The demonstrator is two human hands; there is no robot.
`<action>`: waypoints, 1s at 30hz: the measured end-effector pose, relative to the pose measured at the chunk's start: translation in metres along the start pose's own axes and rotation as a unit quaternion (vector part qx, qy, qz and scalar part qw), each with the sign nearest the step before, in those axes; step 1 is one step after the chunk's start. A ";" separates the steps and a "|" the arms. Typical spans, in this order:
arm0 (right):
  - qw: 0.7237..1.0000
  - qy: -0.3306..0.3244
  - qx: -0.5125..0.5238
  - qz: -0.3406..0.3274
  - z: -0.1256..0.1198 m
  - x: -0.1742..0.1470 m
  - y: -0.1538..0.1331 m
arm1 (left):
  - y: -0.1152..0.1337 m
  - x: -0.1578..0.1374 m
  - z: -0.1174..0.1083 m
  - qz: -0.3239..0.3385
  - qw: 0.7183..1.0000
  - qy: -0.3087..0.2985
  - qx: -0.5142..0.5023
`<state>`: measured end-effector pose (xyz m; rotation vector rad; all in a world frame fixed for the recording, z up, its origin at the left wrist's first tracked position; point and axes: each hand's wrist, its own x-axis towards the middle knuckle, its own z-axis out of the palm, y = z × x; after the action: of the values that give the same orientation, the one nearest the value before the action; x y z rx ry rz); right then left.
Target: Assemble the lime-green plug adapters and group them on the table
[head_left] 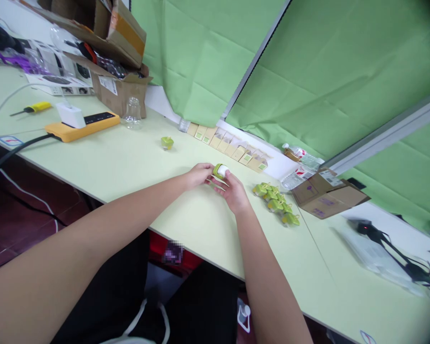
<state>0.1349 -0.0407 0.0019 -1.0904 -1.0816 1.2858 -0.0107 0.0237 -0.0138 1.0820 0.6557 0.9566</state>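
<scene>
Between my two hands, above the middle of the table, is a small rounded object with a green rim and a white middle [220, 171]. My left hand [199, 176] has its fingertips closed on the object's left side. From the right, my right hand [233, 192] grips it with the thumb near the white part and the fingers curled underneath. A small green-topped item with a clear lower part [167, 142] stands apart on the table to the left. Several similar green items with yellowish loops [275, 201] are grouped right of my right hand.
A row of small tan boxes [232, 145] lines the table's back edge. At left are an orange power strip [93, 125], a yellow-handled screwdriver [39, 107], a clear jar [132, 113] and an open carton [120, 93]. Bottles [295, 177] and a cardboard box [326, 193] stand right.
</scene>
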 end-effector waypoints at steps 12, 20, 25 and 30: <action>0.999 0.022 0.025 0.004 -0.006 0.005 0.005 | 0.002 0.000 0.000 -0.011 1.000 0.007 -0.012; 1.000 0.020 -0.003 0.004 0.001 0.000 -0.001 | 0.001 -0.002 0.002 -0.001 1.000 0.001 0.012; 0.999 0.031 -0.027 0.007 0.005 -0.002 -0.002 | -0.001 -0.001 0.002 0.013 0.999 -0.012 0.036; 0.999 0.029 -0.028 0.007 0.005 -0.003 -0.002 | -0.003 0.001 0.002 0.016 0.999 -0.008 0.042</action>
<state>0.1301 -0.0432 0.0046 -1.1720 -1.0749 1.2334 -0.0073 0.0227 -0.0162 1.1774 0.6721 0.9533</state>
